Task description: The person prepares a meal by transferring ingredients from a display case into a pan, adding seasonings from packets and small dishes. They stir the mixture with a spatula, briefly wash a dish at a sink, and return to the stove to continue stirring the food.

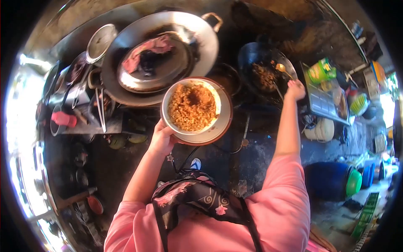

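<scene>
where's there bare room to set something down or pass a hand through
The dark grey floor seen between the white sandal and right forearm looks mostly bare. Passing room seems likely between that forearm and the brown-rimmed round white plate. Crowded: the grey shelf at left, and around the green plastic packet.

Full bowl (218,105) over plate (226,121), spoon (280,67) over wok (247,53)

Left hand (163,138): most fingers lost beneath the round, white, brown-rimmed plate (210,133)! And the shiny gold-coloured ladle (280,67), handle end swallowed inside the right hand (296,90)!
</scene>
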The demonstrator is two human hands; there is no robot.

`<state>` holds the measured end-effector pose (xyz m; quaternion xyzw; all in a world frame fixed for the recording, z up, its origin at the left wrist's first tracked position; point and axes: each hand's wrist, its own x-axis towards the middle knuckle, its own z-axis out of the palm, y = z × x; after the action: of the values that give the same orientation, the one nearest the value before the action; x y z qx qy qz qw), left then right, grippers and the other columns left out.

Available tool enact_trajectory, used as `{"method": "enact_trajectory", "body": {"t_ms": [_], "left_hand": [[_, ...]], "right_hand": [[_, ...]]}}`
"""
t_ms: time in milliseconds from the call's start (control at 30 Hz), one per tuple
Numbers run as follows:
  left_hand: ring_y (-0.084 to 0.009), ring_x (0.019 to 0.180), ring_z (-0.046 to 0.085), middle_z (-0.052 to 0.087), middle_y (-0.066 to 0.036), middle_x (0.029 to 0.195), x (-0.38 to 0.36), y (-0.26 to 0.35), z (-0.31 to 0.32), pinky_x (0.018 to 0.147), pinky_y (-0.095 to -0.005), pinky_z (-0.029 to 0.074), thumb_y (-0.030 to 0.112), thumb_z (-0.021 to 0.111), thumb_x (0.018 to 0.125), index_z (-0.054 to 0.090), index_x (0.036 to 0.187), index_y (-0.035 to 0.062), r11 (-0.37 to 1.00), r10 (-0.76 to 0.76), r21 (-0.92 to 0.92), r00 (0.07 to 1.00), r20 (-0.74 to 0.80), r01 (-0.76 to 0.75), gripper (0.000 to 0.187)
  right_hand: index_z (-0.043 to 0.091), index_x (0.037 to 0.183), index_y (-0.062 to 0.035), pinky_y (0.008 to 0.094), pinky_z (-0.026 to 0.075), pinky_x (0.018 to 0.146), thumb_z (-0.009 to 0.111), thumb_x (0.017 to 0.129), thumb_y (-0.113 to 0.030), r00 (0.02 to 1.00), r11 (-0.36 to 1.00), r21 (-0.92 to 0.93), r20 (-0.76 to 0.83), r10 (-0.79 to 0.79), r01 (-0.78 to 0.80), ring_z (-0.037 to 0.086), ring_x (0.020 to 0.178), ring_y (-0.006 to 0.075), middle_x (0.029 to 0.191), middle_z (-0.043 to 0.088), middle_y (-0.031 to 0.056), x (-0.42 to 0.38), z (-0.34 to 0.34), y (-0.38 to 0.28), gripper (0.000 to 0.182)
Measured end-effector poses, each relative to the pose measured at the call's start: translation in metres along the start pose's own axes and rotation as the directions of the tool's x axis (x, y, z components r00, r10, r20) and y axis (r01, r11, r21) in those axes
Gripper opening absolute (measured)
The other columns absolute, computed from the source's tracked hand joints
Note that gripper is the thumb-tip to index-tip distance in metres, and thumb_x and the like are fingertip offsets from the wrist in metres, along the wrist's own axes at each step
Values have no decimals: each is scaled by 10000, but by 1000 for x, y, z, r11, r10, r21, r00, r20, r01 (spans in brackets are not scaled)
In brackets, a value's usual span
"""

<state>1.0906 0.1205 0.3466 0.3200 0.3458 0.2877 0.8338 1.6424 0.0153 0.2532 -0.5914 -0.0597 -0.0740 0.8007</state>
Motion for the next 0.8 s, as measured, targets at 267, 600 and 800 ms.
{"method": "enact_trajectory", "body": {"t_ms": [267, 600, 800], "left_hand": [[-239, 798, 657, 630, -119, 958, -25, -1, 27, 599, -374, 585, -30, 545, 756, 499, 1110, 22, 989, 75, -122, 994, -74, -84, 361], [-229, 764, 658, 613, -110, 992, -44, 1, 63, 542, -371, 585, -10, 562, 753, 463, 1184, 35, 985, 111, -87, 930, -350, -150, 444], [-261, 859, 647, 583, -134, 1077, -47, -10, 138, 590, -399, 596, -11, 577, 750, 428, 1241, 29, 948, 296, 96, 730, -616, -304, 514]], "right_hand": [[531, 999, 20, 346, 516, 648, 499, 917, -193, 827, 980, 52, 546, 135, -194, 573, 672, 197, 805, 580, 121, -167, 57, -224, 231], [558, 927, -23, 177, 352, 465, 480, 942, -186, 193, 837, -355, 865, 463, -418, 432, 511, 43, 715, 568, 34, -244, 104, -177, 181], [437, 1272, -31, 188, 435, 505, 368, 920, -531, -170, 607, -431, 882, 440, -667, 505, 661, 73, 954, 549, 61, -185, 135, -115, 615]]}}
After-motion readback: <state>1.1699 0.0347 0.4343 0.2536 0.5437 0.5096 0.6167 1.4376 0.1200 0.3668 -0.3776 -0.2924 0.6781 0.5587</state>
